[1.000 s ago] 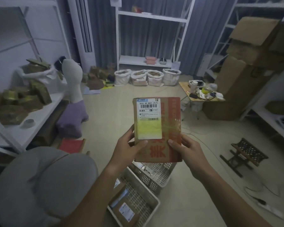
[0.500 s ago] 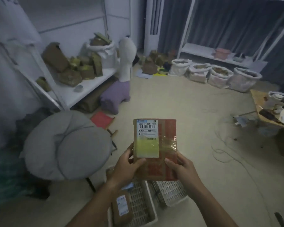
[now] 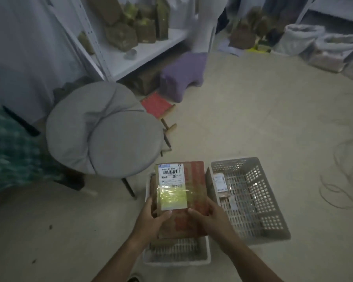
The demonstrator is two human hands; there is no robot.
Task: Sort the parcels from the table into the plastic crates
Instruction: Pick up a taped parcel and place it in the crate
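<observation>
— While both hands grip it, how will that parcel (image 3: 180,192) handle?

— Probably light and fairly stiff; it is a flat cardboard carton that holds its shape. The glossy tape across its face could be slippery, so the long side edges look like the safest hold. The left hand (image 3: 151,218) has its thumb on top near the label's lower corner, fingers curled beneath. The right hand (image 3: 209,215) pinches the opposite edge likewise.

— And its looks?

— Brown card with red print, a white barcoded shipping label above a yellow patch under clear tape. It hangs just over the left crate (image 3: 177,255); the second crate (image 3: 253,200) sits beyond the right hand.
</observation>
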